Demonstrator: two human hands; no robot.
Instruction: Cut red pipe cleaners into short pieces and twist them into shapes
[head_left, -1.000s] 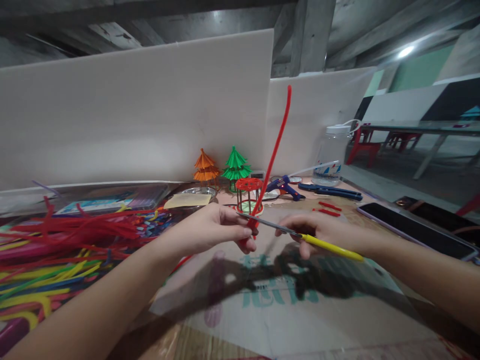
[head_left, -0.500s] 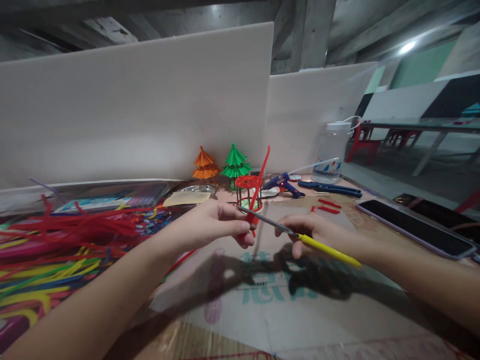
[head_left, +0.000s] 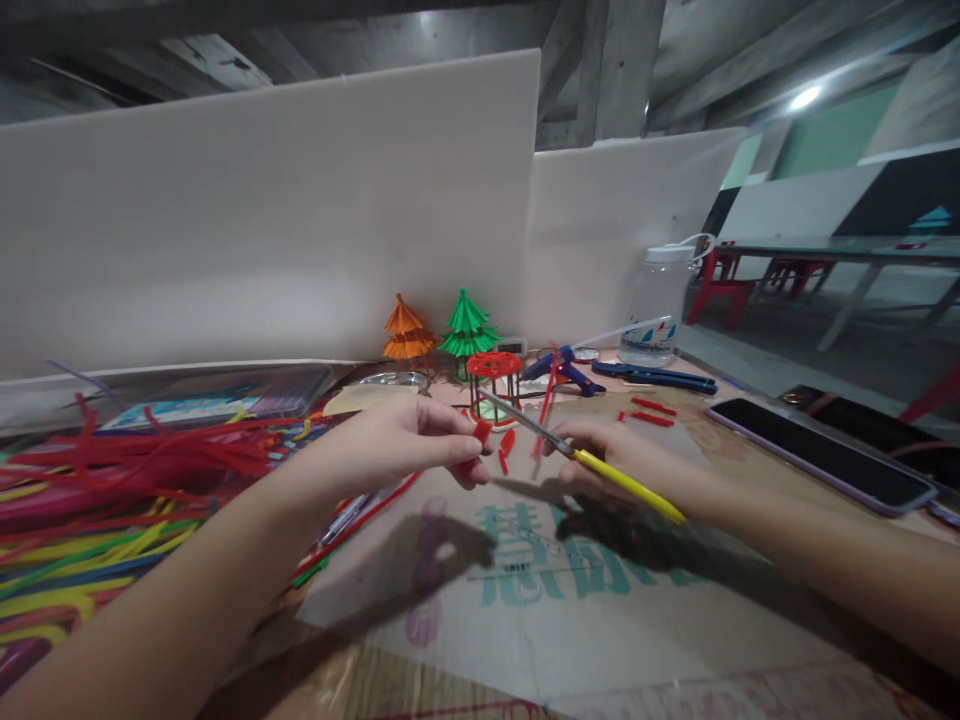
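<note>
Between the thumb and fingers of my left hand [head_left: 442,445] is pinched a short red pipe cleaner piece [head_left: 482,430]. My right hand [head_left: 600,455] grips yellow-handled scissors [head_left: 630,484], whose blades point up and left towards my left hand. A longer red pipe cleaner strip [head_left: 548,400] stands nearly upright behind the blades, close to my right fingertips; whether they hold it I cannot tell. Small red cut pieces [head_left: 508,443] lie just past the blades. Behind them stands a small round frame [head_left: 494,366] with a red top and dark posts.
An orange tree-like model [head_left: 406,328] and a green one [head_left: 468,325] stand by the white board. A blue glue gun [head_left: 568,372], blue-handled tool [head_left: 654,377], bottle [head_left: 651,310] and phone [head_left: 817,455] lie or stand to the right. Colourful pipe cleaners [head_left: 135,450] are heaped at left.
The red strip that crossed the blades from my left hand is now in two parts: a short piece in my left hand and a longer strip farther right. My hands have moved apart slightly.
</note>
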